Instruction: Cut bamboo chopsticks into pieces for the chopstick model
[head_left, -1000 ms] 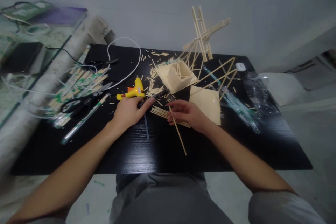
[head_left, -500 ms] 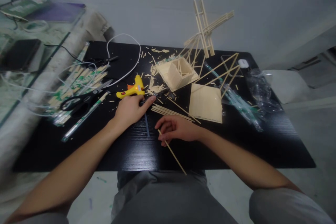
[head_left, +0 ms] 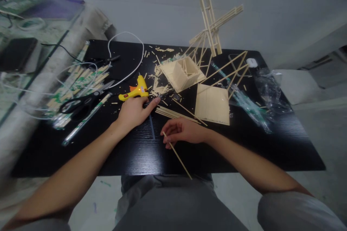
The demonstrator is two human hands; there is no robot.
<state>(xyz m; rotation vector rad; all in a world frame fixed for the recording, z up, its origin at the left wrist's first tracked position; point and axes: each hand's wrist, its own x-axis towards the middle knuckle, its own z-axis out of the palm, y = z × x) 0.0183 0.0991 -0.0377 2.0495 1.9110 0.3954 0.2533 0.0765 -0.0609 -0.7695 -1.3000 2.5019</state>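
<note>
In the head view, my right hand (head_left: pixel 183 131) is closed, pinching a thin wooden stick (head_left: pixel 181 160) near its upper end. The stick slants down past the table's front edge. My left hand (head_left: pixel 133 111) rests on the table with its fingers curled over a dark slim tool (head_left: pixel 164 96); its kind is unclear, since the hand covers much of it. A yellow glue gun (head_left: pixel 135 89) lies just beyond this hand. Between the hands is a dark narrow strip (head_left: pixel 152 127). Several loose wooden sticks (head_left: pixel 176 114) lie beyond my right hand.
A wooden stick model (head_left: pixel 187 74) stands at the back, with a square wooden board (head_left: pixel 212 104) in front. Black scissors (head_left: pixel 84 103) and packed sticks (head_left: pixel 77 83) lie left, near a white cable (head_left: pixel 142 48). Plastic wrapping (head_left: pixel 271 94) is at right on the black table (head_left: pixel 217 158).
The view has shifted slightly. Both hands stay in nearly the same place, the right one still pinching the stick.
</note>
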